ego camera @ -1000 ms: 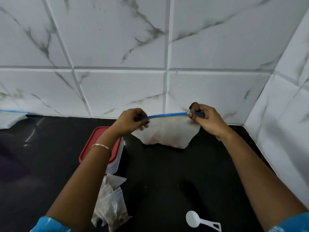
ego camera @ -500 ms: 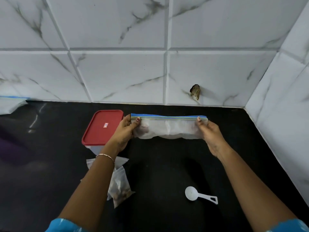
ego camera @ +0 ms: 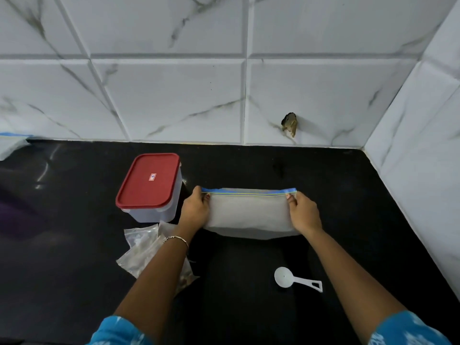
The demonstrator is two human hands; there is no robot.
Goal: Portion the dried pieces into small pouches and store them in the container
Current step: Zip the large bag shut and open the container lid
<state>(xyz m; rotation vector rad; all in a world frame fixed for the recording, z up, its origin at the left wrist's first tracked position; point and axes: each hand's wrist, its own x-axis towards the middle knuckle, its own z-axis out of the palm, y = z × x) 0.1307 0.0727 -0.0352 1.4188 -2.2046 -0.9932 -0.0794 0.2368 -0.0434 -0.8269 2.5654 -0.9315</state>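
A large clear zip bag (ego camera: 249, 215) with a blue seal strip lies across the black counter (ego camera: 348, 220). My left hand (ego camera: 196, 210) pinches its left top corner and my right hand (ego camera: 302, 211) pinches its right top corner. Left of the bag stands a clear container (ego camera: 151, 190) with a red lid on it. Several small clear pouches (ego camera: 143, 250) holding brown dried pieces lie in front of the container, partly under my left forearm. A white plastic scoop (ego camera: 286, 277) rests on the counter near my right forearm.
White marble-look tiled walls close off the back and right of the counter. A dark chipped spot (ego camera: 289, 123) marks the back wall. Another blue-edged bag (ego camera: 10, 145) shows at the far left edge.
Both hands have lowered the zip bag from mid-air down onto the counter, and the view has tilted downward. The container's lid is now fully in view.
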